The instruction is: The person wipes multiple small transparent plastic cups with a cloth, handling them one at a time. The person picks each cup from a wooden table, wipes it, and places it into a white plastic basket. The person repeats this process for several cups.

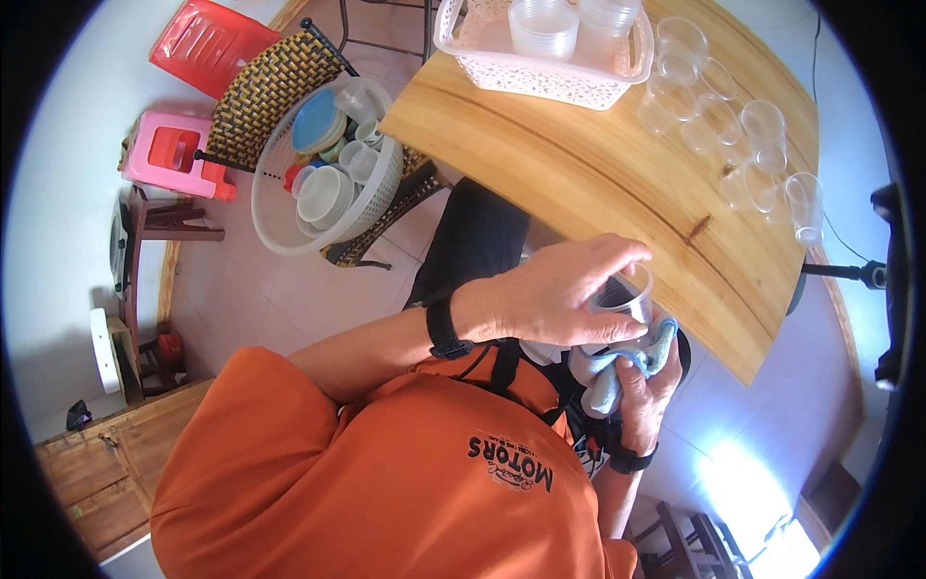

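Observation:
A clear plastic cup [636,300] is between my two hands, beside the table's front edge. My left hand [553,293] reaches across from the left, its thumb and fingers around the cup's rim. Below it, my right hand [651,391] grips a light blue cloth [606,383] bunched against the cup's lower part. The cup's base is hidden by the cloth and fingers. Several clear cups stand or lie on the wooden table's right side, among them one near the right edge [804,206]. Stacked clear cups [544,29] are in a pink lattice basket [546,79].
The wooden table [579,166] curves across the upper right. Left of it, a white perforated basket [269,210] with bowls and cups rests on a woven chair [271,87]. Pink [137,155] and red [210,43] plastic stools stand farther left. Dark wooden furniture [680,539] is at lower right.

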Motion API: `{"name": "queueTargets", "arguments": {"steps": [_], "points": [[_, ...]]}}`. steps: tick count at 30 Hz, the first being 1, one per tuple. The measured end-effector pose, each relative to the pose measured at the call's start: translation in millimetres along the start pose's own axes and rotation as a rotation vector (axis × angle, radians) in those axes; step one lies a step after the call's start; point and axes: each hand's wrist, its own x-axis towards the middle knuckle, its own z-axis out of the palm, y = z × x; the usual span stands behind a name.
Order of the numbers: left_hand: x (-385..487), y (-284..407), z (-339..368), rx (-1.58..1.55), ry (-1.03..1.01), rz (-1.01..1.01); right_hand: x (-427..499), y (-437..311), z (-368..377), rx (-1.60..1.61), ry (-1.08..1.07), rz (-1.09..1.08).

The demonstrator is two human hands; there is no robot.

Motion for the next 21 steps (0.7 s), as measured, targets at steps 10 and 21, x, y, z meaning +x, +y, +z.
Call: {"name": "queueTargets", "arguments": {"steps": [10, 21], "points": [[-1.3, 9.0, -29.9, 0.102, 0.120, -0.026, 9.2, 9.7, 8.3, -0.324, -0.105, 0.074], [-33.3, 5.8, -125.8, 0.125, 0.487, -0.346, 24.1, -2.5, -24.5, -0.371, 0.239, -0.041]]}}
